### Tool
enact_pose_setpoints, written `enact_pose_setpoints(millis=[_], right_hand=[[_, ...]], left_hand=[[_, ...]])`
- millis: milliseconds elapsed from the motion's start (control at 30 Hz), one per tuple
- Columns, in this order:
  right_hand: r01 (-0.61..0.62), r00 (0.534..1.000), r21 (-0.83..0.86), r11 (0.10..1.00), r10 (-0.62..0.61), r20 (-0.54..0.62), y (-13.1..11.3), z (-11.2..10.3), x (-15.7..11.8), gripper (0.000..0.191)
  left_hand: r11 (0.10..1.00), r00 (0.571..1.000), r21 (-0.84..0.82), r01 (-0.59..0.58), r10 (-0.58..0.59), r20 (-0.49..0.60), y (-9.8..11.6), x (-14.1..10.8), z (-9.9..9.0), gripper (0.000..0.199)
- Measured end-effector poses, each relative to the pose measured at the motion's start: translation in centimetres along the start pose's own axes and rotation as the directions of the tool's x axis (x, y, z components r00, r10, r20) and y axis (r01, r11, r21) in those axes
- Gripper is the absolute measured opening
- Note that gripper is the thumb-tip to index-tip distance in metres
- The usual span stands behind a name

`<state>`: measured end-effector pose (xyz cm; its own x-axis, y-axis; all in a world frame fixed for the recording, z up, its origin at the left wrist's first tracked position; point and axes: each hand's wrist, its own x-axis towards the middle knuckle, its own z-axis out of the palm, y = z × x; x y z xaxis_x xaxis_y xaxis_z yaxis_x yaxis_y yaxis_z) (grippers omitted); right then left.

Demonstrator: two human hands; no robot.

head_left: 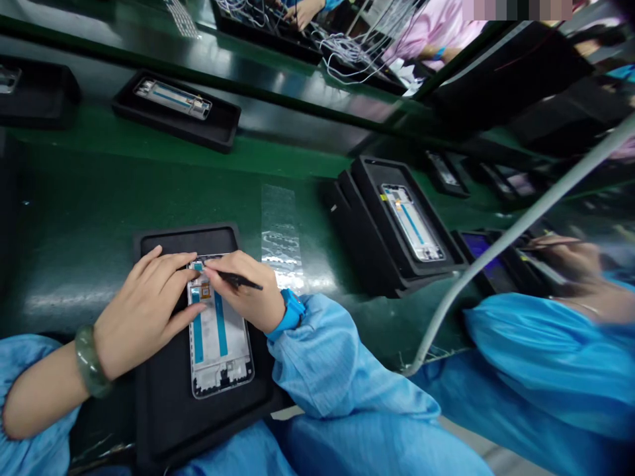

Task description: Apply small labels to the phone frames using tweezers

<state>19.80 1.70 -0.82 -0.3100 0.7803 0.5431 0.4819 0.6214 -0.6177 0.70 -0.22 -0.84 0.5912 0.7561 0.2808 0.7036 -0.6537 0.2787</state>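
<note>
Your silvery phone frame (210, 340), with blue strips (221, 327) and black bits (226, 379) at its near end, lies in a black tray (166, 413). Your left hand (146, 304), fingers loosely spread, and right hand (253, 287), pinching a dark tool (241, 280), partly cover its top. Stacked trays (366, 254) stand rightward, past clear film (278, 215).

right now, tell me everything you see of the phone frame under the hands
The phone frame looks like silvery metal, with two blue strips, a coppery part near its far end and black fittings at the near end. It lies flat in a black tray. The left hand reaches over its left edge; the right hand, holding a dark tool, partly hides its far end.
</note>
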Motion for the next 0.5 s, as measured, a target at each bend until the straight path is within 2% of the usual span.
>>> enact_pose_setpoints(millis=[133, 233, 267, 333, 367, 433, 467, 500], right_hand=[[0.097, 0.995, -0.036, 0.995, -0.096, 0.021, 0.1, 0.1, -0.5, 0.009], [0.054, 0.999, -0.016, 0.998, -0.054, 0.003, 0.0, 0.1, -0.6, 0.009], [0.0, 1.0, 0.004, 1.0, 0.0, -0.018, -0.1, 0.1, -0.5, 0.008], [-0.183, 0.98, 0.118, 0.976, 0.192, -0.061, -0.2, 0.0, -0.1, 0.007], [-0.293, 0.947, 0.216, 0.931, 0.314, -0.068, -0.2, -0.2, 0.2, 0.009], [-0.458, 0.854, 0.43, 0.778, 0.52, -0.031, 0.0, -0.5, 1.0, 0.018], [-0.491, 0.821, 0.511, 0.705, 0.571, 0.0, 0.1, -0.7, 1.4, 0.022], [-0.498, 0.808, 0.564, 0.659, 0.588, 0.028, 0.4, -0.8, 1.8, 0.024]], left_hand=[[1.0, 1.0, -0.003, 0.008, -0.008, 0.0, 0.0, 0.0, 0.0, 0.038], [1.0, 1.0, 0.003, 0.005, -0.005, 0.001, 0.0, 0.0, 0.0, 0.039], [1.0, 1.0, 0.006, 0.0, 0.0, 0.0, 0.0, 0.0, 0.0, 0.039], [1.0, 1.0, 0.012, -0.008, 0.008, -0.006, 0.0, 0.0, 0.0, 0.04], [1.0, 1.0, 0.015, -0.012, 0.012, -0.011, 0.0, 0.0, 0.0, 0.041], [0.999, 1.0, 0.028, -0.021, 0.021, -0.016, 0.0, 0.0, 0.0, 0.043], [0.999, 1.0, 0.037, -0.026, 0.026, -0.015, 0.1, 0.1, 0.0, 0.045], [0.998, 0.999, 0.047, -0.03, 0.03, -0.011, 0.1, 0.1, 0.0, 0.047]])
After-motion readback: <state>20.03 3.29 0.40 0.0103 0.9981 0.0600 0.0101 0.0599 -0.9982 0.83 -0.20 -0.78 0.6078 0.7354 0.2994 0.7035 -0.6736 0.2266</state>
